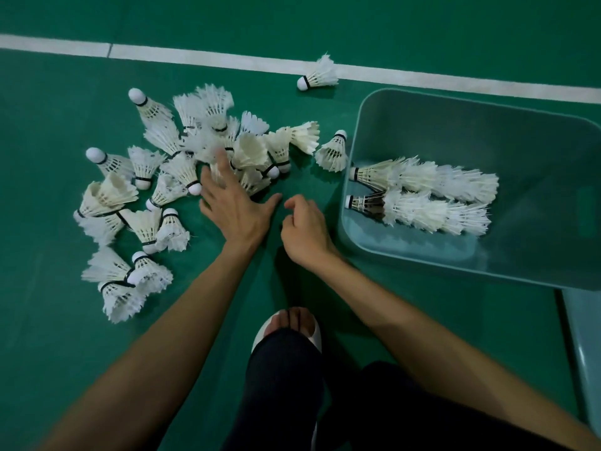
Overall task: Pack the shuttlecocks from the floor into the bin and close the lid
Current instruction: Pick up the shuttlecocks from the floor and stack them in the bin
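A pile of several white feather shuttlecocks (182, 177) lies scattered on the green court floor at centre left. My left hand (234, 206) is spread open over the pile's near edge, its fingers touching the feathers. Just to its right, my right hand (304, 227) hovers over bare floor with its fingers loosely curled and nothing in them. The pale teal bin (357, 242) stands open on the right. Inside it lie two nested rows of shuttlecocks (422, 193), corks pointing left. One lone shuttlecock (320, 74) rests on the white line behind.
A white court line (195, 58) runs across the back. The bin's teal lid (585, 349) lies at the right edge, below the bin. My foot in a white sandal (287, 327) and a dark trouser leg are at bottom centre. One shuttlecock (333, 151) stands beside the bin's left wall.
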